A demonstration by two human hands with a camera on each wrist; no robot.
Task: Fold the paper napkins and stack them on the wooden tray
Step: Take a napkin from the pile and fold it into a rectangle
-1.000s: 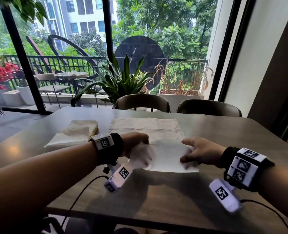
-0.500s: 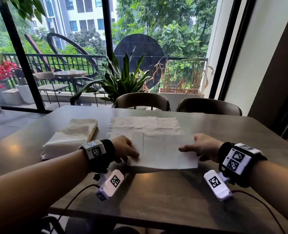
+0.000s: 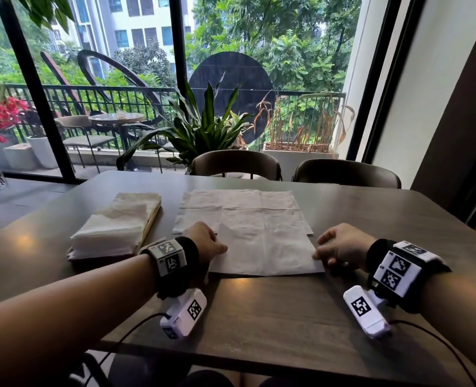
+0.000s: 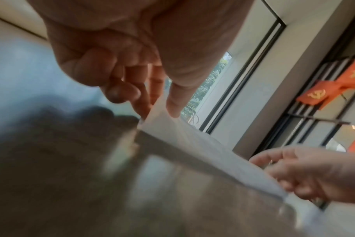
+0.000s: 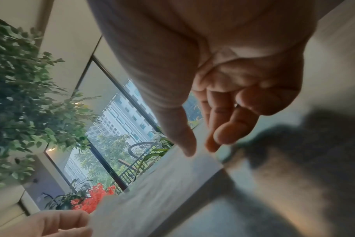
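Note:
A white paper napkin [image 3: 264, 247] lies spread on the table, on top of another unfolded napkin [image 3: 236, 202]. My left hand [image 3: 222, 247] pinches its near left corner between thumb and fingers, and the left wrist view shows that corner [image 4: 162, 115] lifted a little. At the near right corner, my right hand [image 3: 316, 256] has its thumb [image 5: 184, 144] on top of the paper and its fingers curled at the edge. To the left, a stack of folded napkins [image 3: 114, 230] sits on the wooden tray [image 3: 151, 222], which is mostly covered.
The dark table [image 3: 259, 317] has bare room between me and the napkin. Two chairs [image 3: 235, 163] [image 3: 345, 171] stand at the far side before a window and a potted plant [image 3: 203, 129]. Cables hang from both wrist cameras.
The bunched left part of the napkin that my left hand held up now lies spread flat. Both hands have shifted to the near corners, left and right.

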